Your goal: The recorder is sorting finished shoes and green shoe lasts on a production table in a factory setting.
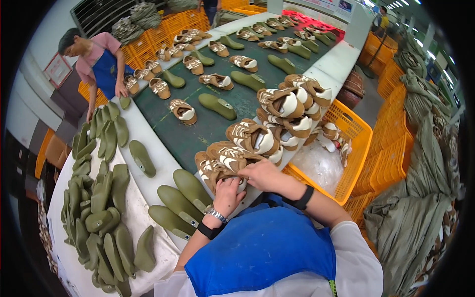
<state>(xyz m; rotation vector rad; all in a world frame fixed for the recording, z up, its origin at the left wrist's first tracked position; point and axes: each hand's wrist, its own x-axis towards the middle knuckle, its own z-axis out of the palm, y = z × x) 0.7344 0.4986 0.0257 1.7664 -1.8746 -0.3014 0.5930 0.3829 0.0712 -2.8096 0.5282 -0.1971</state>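
Close to my body, at the near end of the belt, both my hands are on a brown-and-white sneaker (pixel 210 171). My left hand (pixel 227 197), with a watch on its wrist, is closed on the shoe's near end. Bent fingers of my right hand (pixel 263 175) pinch the shoe's collar edge; the fingertips are partly hidden. More brown-and-white sneakers (pixel 251 136) are heaped just beyond and to the right. Left of my left hand, several olive-green shoe lasts (pixel 179 202) lie side by side on the white ledge (pixel 143 190).
Pairs of shoes and lasts ride on the dark green belt (pixel 163 116). A big pile of lasts (pixel 101 218) covers the white side table at left. An orange crate (pixel 356 133) with plastic bags stands at right. A co-worker in a blue apron (pixel 106 69) stands at far left.
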